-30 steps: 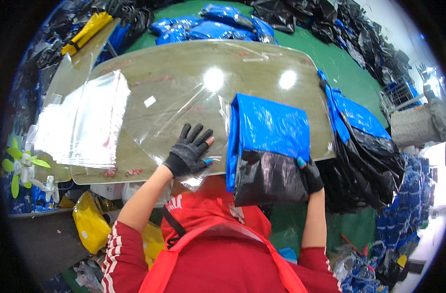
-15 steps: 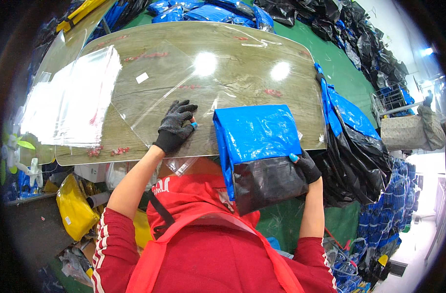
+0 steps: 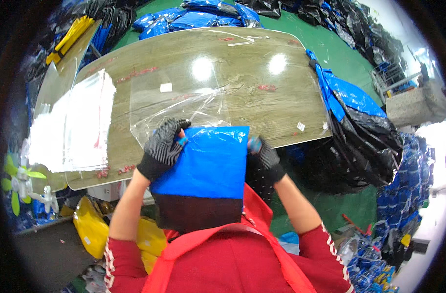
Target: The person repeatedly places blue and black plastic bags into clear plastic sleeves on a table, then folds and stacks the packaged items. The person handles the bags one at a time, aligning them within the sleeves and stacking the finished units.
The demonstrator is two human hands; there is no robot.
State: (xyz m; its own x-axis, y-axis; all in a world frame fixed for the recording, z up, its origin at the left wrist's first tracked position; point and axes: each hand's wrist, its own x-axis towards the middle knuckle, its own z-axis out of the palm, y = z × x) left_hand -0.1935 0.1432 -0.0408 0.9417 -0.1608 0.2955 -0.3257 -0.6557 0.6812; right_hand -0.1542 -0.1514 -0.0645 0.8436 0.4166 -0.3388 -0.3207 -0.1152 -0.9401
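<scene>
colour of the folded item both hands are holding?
Folded item: bright blue on top, black lower part. Head view shows it, held between left hand and right hand.

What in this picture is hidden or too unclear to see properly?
- Head view: the right hand is mostly behind the blue and black folded item; its grip is hidden.
- The left hand covers the item's top left corner.
- The mouth of the clear plastic bag is lost in glare.
- The stack of clear bags is blurred; no count possible.
- The table near edge is hidden by the item.
</scene>
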